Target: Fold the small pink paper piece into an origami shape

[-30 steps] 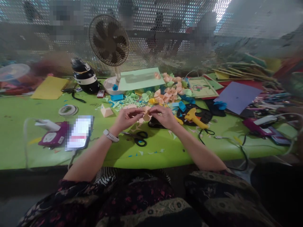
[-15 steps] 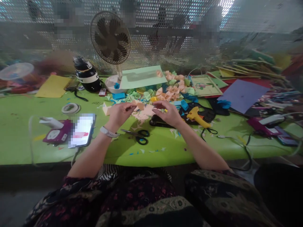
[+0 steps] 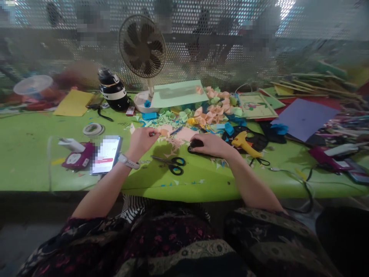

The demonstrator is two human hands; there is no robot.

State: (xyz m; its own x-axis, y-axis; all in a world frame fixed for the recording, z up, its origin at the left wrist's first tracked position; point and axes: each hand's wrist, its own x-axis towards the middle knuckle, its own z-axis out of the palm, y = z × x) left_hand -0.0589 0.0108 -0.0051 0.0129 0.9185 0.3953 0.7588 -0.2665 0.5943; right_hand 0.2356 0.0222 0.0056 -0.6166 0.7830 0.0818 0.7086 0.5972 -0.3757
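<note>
My left hand (image 3: 141, 141), with a white watch on the wrist, pinches a small folded peach paper piece (image 3: 165, 132) just above the green table (image 3: 34, 173). My right hand (image 3: 209, 145) rests palm down on the table, its fingers curled over a dark object (image 3: 195, 145) that I cannot make out. Flat peach paper squares (image 3: 186, 134) lie between the two hands. Black-handled scissors (image 3: 170, 164) lie shut on the table in front of both hands.
A phone (image 3: 105, 154) and a purple device (image 3: 78, 159) lie at left, beside a tape roll (image 3: 92, 129). A yellow glue gun (image 3: 243, 143) sits right of my right hand. A small fan (image 3: 143, 54), folded paper shapes (image 3: 213, 107) and card sheets (image 3: 300, 117) fill the back.
My hands have moved apart. The left keeps the folded peach piece and shifts left; the right has dropped onto the table over a dark object.
</note>
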